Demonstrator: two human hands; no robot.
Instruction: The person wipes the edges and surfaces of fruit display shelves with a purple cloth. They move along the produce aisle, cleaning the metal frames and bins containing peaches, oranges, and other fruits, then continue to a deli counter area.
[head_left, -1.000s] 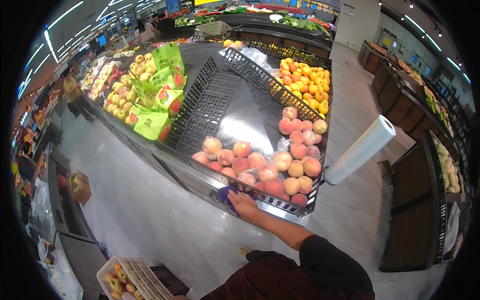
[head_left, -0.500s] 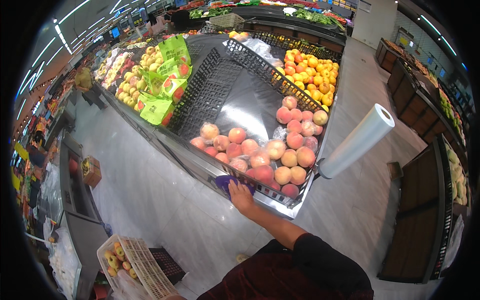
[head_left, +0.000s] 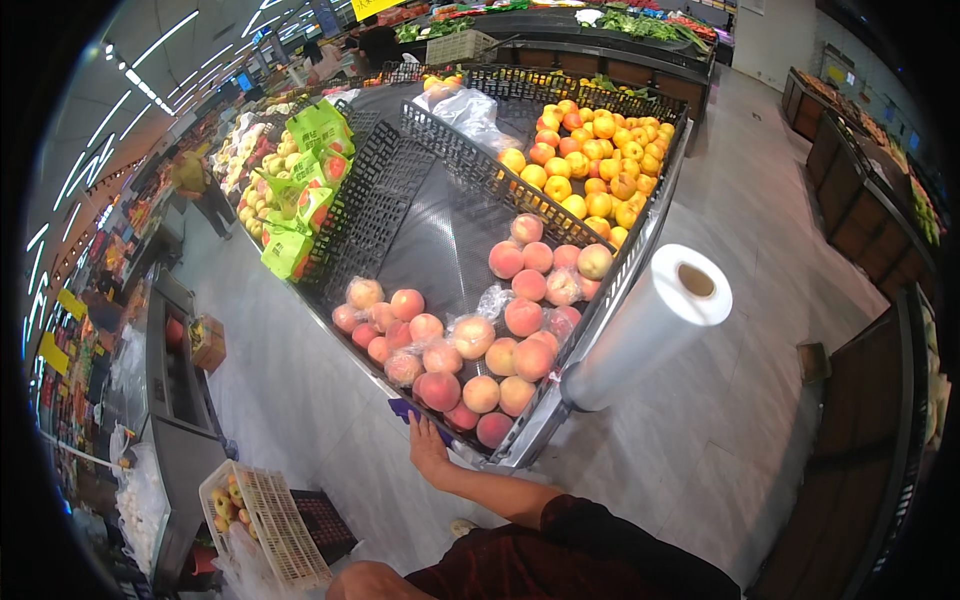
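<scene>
My right hand (head_left: 430,452) is at the front edge of the peach display, near its front corner, with the fingers pressed on a purple cloth (head_left: 403,410). Part of the cloth is hidden behind my hand and the rim. Just beyond lie several peaches (head_left: 437,391), some wrapped in clear film, inside a low black plastic fence (head_left: 600,285). My left hand is out of sight; only a bit of bare skin (head_left: 372,582) shows at the lower edge. Near it, a tilted cream crate (head_left: 285,525) holds yellow-red fruit (head_left: 232,500).
A big roll of clear plastic bags (head_left: 640,330) sticks up by the display's right corner. Orange-yellow fruit (head_left: 600,150) fills the section behind, and green bags (head_left: 300,200) stand at left. A cardboard box (head_left: 207,342) rests by a grey counter at left. Brown stands (head_left: 850,470) line the right.
My view has shifted, so the display sits lower and further left, with the bag roll closer. My right hand and the purple cloth have moved along the front rim toward the corner.
</scene>
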